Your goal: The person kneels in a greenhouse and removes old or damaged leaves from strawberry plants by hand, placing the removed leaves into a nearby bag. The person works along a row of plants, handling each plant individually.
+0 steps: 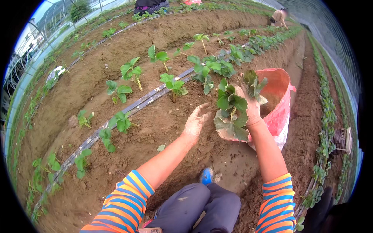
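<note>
My right hand point(252, 109) is closed around strawberry plants point(233, 100), whose leaves hang down on its left side and also stick up above it. Much of that hand's grip is hidden by leaves. Behind it stands a red and white woven sack point(279, 116) with its mouth wide. My left hand point(198, 122), soiled with earth, is held over the soil bed with its fingers apart and nothing in them. Just beyond it, a young strawberry plant point(174, 85) grows in the bed beside the drip tape point(145, 100).
Planted strawberry rows run along raised beds. A furrow point(233, 163) lies by my blue shoe point(206, 176). One person point(279, 18) bends at the far right and another point(150, 5) is at the top. A white bag point(56, 72) lies left; a dark container point(342, 141) stands right.
</note>
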`<state>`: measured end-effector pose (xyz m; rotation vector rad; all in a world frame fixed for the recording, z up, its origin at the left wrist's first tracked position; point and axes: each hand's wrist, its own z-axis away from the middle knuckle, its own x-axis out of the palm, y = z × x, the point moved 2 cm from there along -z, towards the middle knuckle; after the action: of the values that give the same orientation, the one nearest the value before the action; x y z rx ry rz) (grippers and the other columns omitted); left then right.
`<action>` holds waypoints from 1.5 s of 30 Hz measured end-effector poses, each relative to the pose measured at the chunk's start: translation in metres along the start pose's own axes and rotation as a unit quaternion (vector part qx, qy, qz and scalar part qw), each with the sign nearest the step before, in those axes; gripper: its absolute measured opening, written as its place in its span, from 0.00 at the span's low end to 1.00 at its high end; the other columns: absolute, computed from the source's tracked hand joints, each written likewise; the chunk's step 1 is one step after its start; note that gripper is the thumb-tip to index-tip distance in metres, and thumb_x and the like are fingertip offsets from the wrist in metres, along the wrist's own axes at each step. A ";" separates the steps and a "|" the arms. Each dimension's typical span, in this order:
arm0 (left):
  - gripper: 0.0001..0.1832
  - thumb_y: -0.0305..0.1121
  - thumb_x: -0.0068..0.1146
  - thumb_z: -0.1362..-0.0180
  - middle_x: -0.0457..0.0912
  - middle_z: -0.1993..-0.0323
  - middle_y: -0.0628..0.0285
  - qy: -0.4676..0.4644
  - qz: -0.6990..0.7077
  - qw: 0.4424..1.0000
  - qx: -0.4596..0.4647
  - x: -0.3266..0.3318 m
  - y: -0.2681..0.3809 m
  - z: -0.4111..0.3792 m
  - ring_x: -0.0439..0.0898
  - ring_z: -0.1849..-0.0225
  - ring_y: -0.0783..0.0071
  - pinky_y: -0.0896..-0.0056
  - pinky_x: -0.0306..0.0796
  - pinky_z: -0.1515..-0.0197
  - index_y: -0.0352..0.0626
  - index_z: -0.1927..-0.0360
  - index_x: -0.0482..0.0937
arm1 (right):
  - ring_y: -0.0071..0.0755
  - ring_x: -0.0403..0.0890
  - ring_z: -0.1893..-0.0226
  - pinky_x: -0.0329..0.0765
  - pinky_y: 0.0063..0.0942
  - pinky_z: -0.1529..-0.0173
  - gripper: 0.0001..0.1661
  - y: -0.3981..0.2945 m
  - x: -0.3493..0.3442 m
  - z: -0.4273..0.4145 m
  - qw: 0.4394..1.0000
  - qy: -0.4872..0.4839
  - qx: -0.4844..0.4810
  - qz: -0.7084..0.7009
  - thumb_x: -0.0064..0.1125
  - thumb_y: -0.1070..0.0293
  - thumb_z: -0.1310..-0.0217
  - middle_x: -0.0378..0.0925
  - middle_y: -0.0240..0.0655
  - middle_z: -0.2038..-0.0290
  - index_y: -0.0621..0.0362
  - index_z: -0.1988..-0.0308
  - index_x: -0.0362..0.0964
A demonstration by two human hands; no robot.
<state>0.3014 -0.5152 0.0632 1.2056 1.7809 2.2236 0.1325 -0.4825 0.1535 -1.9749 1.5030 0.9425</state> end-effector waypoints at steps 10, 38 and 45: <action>0.28 0.36 0.51 0.52 0.62 0.43 0.52 0.084 -0.738 0.660 0.115 -0.064 -0.007 -0.140 0.59 0.41 0.56 0.62 0.57 0.42 0.38 0.46 0.61 | 0.39 0.78 0.82 0.76 0.33 0.63 0.20 0.060 0.042 -0.006 0.803 -0.497 0.288 -0.156 0.49 0.65 0.53 0.78 0.43 0.73 0.55 0.56 0.71; 0.21 0.42 0.61 0.60 0.74 0.62 0.60 0.138 -0.725 0.664 0.120 -0.085 -0.019 -0.230 0.71 0.55 0.61 0.60 0.62 0.55 0.50 0.60 0.74 | 0.20 0.69 0.77 0.64 0.19 0.78 0.19 0.095 0.221 -0.027 0.674 -0.152 0.462 -0.557 0.47 0.75 0.54 0.71 0.30 0.76 0.60 0.57 0.70; 0.23 0.31 0.57 0.56 0.75 0.58 0.57 -0.091 -0.505 0.853 0.094 -0.112 -0.010 -0.243 0.73 0.57 0.67 0.66 0.66 0.54 0.41 0.53 0.70 | 0.29 0.71 0.65 0.69 0.30 0.62 0.44 0.089 0.215 -0.042 0.703 -0.244 0.446 -0.497 0.59 0.37 0.64 0.73 0.37 0.64 0.59 0.53 0.66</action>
<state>0.2324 -0.7629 -0.0134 0.2777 1.9057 1.2948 0.0910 -0.6727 0.0198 -1.2653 0.2645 0.1143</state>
